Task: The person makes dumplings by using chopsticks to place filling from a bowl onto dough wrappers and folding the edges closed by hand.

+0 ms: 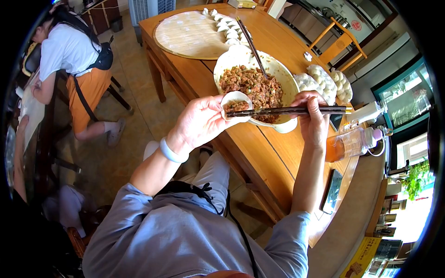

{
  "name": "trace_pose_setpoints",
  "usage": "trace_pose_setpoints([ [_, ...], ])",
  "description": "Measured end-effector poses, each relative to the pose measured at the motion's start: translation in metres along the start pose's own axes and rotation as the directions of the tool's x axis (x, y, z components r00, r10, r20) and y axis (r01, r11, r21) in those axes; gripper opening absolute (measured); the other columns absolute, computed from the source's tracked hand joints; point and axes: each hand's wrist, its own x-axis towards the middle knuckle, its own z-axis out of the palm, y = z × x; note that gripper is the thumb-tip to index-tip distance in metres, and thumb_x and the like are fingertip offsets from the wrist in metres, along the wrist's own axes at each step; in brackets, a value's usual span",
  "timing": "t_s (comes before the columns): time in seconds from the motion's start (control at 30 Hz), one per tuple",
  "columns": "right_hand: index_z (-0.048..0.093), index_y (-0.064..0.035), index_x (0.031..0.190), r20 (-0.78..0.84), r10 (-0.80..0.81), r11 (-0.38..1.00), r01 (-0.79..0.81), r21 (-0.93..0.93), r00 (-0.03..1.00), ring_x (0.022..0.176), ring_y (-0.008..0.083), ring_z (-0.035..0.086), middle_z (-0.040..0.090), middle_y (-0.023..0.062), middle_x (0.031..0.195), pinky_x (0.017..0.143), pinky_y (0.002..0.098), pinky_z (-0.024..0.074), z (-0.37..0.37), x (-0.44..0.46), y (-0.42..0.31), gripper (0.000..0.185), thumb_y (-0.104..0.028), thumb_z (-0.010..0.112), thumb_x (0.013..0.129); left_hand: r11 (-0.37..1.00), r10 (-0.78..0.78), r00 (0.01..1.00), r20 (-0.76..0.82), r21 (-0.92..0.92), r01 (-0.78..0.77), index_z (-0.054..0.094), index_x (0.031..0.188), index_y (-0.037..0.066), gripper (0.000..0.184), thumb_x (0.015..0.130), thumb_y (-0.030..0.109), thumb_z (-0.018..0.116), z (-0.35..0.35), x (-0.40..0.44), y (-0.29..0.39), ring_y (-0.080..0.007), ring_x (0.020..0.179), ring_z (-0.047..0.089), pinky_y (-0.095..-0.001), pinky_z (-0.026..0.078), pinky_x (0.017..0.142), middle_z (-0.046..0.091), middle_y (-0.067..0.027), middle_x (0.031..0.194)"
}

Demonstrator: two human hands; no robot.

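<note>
My left hand holds a round dumpling wrapper on its fingers, with a dab of meat filling on it. In my right hand is a pair of dark chopsticks, lying nearly level, their tips at the filling on the wrapper. Just beyond both hands stands a large white bowl of minced meat filling. Another pair of chopsticks leans in that bowl, its tips in the meat.
Several folded dumplings sit on a round woven tray on the wooden table. To the right are bagged dumplings, a bottle of amber liquid and a phone. Another person leans over a table at left.
</note>
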Motion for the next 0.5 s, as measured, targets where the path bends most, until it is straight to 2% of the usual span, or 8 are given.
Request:
trace_pose_setpoints([
  [0.17,0.059,0.003,0.09,0.028,-0.045,0.991,0.048,-0.128,0.999,0.066,0.0167,0.061,0.062,0.0122,0.08,0.057,0.0252,0.0528,0.0032,0.0009,-0.004,0.029,-0.026,0.057,0.087,1.0,-0.003,0.999,-0.033,0.0,0.003,0.037,0.12,-0.018,0.047,0.079,0.006,0.039,0.0008,-0.0005,0.0014,-0.0344,0.12,0.041,-0.0432,0.027,0.107,0.044,-0.0275,0.125],
  [0.23,0.059,0.0033,0.09,0.027,-0.059,0.995,0.061,-0.079,0.998,0.065,0.0167,0.061,0.062,0.0117,0.079,0.057,0.0252,0.0528,0.0013,0.0017,-0.0041,0.028,-0.025,0.057,0.088,1.0,-0.006,0.999,-0.031,0.003,0.006,0.038,0.12,-0.017,0.048,0.078,0.006,0.039,0.0008,0.0001,0.0027,-0.0345,0.12,0.042,-0.0433,0.028,0.107,0.044,-0.0275,0.125],
  [0.33,0.058,0.0035,0.09,0.018,-0.039,0.997,0.04,-0.061,0.999,0.063,0.0165,0.06,0.062,0.0114,0.078,0.056,0.0248,0.0526,0.0031,-0.0005,-0.0004,0.028,-0.024,0.055,0.089,1.0,-0.001,1.0,-0.003,0.021,0.001,0.046,0.112,-0.013,0.035,0.085,0.009,0.04,0.0002,0.001,0.0027,-0.0311,0.113,0.049,-0.0454,0.032,0.105,0.051,-0.0207,0.119],
  [0.43,0.058,0.003,0.091,0.006,-0.031,0.994,0.032,-0.107,0.999,0.062,0.0165,0.06,0.062,0.0118,0.078,0.055,0.0256,0.0522,0.0033,0.0021,-0.0016,0.027,-0.023,0.054,0.089,1.0,0.008,1.0,0.003,-0.008,-0.008,0.046,0.112,-0.013,0.036,0.083,0.009,0.04,-0.006,-0.0001,0.0022,-0.0325,0.114,0.048,-0.0448,0.033,0.105,0.05,-0.0225,0.12],
  [0.5,0.057,0.0036,0.092,-0.029,-0.042,0.999,0.041,-0.028,0.999,0.059,0.017,0.058,0.062,0.0127,0.076,0.052,0.0257,0.0499,-0.0042,0.0047,-0.0019,0.03,-0.026,0.05,0.091,1.0,0.005,1.0,-0.004,0.007,-0.005,0.046,0.112,-0.014,0.038,0.082,0.009,0.041,-0.0042,-0.0005,0.0028,-0.0333,0.115,0.047,-0.0444,0.033,0.105,0.049,-0.0239,0.121],
])
